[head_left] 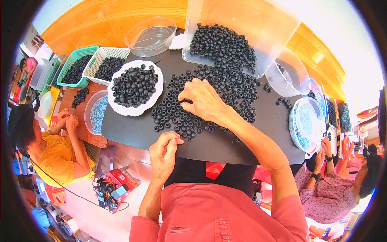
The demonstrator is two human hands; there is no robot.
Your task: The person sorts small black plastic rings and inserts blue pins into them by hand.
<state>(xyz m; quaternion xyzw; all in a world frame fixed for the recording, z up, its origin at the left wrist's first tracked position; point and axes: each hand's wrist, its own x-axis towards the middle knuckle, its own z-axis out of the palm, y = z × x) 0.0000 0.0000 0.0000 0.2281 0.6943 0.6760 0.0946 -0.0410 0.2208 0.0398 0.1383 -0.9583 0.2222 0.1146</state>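
Observation:
A spread of black round beads with wide holes (pixel 238 92) lies on the dark tabletop (pixel 129 131), trailing out of a tipped clear plastic bin (pixel 278 24). Over the beads' left part, my right hand (pixel 203 99) reaches in with its fingers curled down and its fingertips at the beads; whatever they pinch is hidden. My left hand (pixel 163 153) is closed at the table's near edge, thumb against the curled forefinger, just below the nearest beads. What it holds, if anything, cannot be made out. Left of the spread, a white scalloped plate (pixel 117 108) is heaped with similar black beads.
Farther left stand a green basket (pixel 82 82) and a white basket (pixel 89 70) of beads, plus a tub of pale blue bits (pixel 98 113). Round clear tubs (pixel 151 38) flank the bin. Co-workers sit left (pixel 60 157) and right (pixel 322 197).

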